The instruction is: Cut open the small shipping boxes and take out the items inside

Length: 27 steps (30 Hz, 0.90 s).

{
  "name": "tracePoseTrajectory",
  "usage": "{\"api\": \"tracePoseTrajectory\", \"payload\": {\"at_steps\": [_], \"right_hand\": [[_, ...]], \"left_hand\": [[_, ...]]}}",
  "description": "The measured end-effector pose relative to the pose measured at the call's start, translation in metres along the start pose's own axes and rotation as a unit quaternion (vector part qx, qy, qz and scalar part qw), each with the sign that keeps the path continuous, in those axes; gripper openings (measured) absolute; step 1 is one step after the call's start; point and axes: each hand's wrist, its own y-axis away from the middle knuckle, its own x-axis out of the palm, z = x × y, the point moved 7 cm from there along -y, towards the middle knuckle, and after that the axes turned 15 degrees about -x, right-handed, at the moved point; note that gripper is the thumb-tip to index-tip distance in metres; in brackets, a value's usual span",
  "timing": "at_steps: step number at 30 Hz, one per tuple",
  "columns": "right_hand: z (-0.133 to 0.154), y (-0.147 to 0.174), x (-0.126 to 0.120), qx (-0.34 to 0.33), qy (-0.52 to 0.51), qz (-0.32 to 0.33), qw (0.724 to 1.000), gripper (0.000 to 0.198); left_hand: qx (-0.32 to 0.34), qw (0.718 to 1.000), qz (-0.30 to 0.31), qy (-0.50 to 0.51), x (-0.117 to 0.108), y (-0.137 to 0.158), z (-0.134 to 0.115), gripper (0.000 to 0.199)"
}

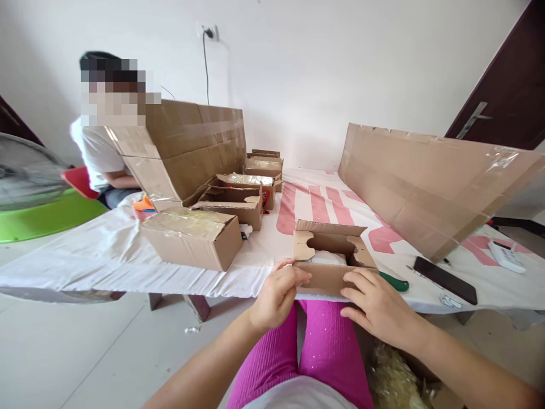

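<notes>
A small cardboard box [320, 278] stands at the table's front edge with its top flaps raised. Inside it lies something whitish [327, 258], only partly visible. My left hand [276, 292] is closed at the box's left front corner, fingers bent around the edge. Spread fingers of my right hand [374, 304] rest against the right part of the front wall. Just right of the box, partly hidden, is a green-handled tool [394, 282].
At left stand a taped box [191, 244] and an open box [238, 210], with more boxes behind. Large cardboard panels [204, 136] [417, 182] rise on both sides. A black phone [445, 279] lies at right. A person [104, 150] sits beyond the left panel.
</notes>
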Motion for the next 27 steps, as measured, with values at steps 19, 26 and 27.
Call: {"api": "tracePoseTrajectory", "payload": {"at_steps": [19,26,27], "right_hand": [[-0.115,0.001,0.015,0.178,-0.071,-0.103,0.976,0.007],[-0.088,0.005,0.005,0.128,-0.023,-0.119,0.984,0.01],[-0.088,0.005,0.006,0.128,-0.023,-0.118,0.984,0.01]], "left_hand": [[-0.024,0.984,-0.083,-0.155,-0.004,-0.006,-0.019,0.01],[-0.089,0.978,-0.085,-0.17,-0.005,-0.031,-0.014,0.015],[-0.101,0.974,-0.069,-0.188,-0.001,-0.037,-0.014,0.016]]}}
